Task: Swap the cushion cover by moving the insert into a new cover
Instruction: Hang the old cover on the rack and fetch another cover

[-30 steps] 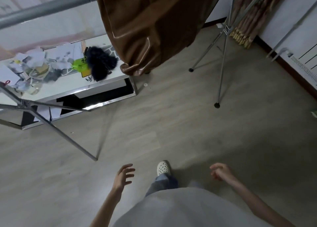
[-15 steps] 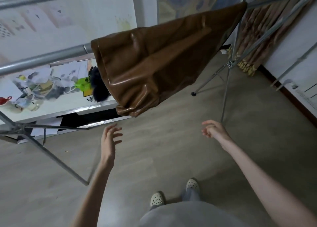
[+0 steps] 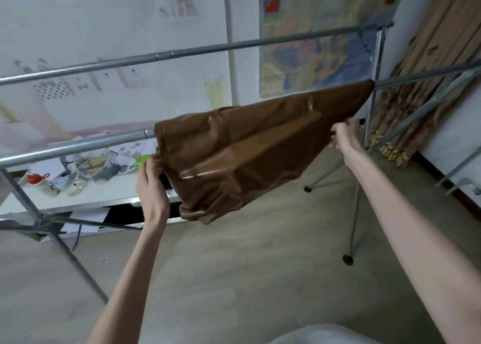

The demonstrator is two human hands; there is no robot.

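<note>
in the middle of the head view, a shiny brown cover [image 3: 242,159] hangs draped over the nearer rail of a metal drying rack [image 3: 78,146], sagging down to a bunched corner at centre frame. looks like faux leather, limp and flat, so i'd guess there's no insert inside it. no insert shows anywhere in this view.

the left hand [image 3: 152,185] is up at the cover's left edge, fingers [image 3: 151,165] curled round the edge just below the rail, so it's got a pinch on it. the right hand [image 3: 343,135] is at the cover's right side, below the upper right corner, fingers closed on that edge too as far as i can tell, though it's a bit blurry there.

my read: this is the fetch-the-cover step, both hands taking hold so it can be lifted off the rail. whether it's the new or the old cover i can't say for sure, new seems likelier.

next move probably needs both hands to lift up and toward the person together so the cover clears the rail without snagging, then find the opening.

left of frame behind the rack there's a white table [image 3: 86,195] cluttered with papers and a red-and-white cup [image 3: 35,179]. a map poster [image 3: 320,39] is on the wall upper right, rolled mats [image 3: 429,88] leaning at far right.
</note>
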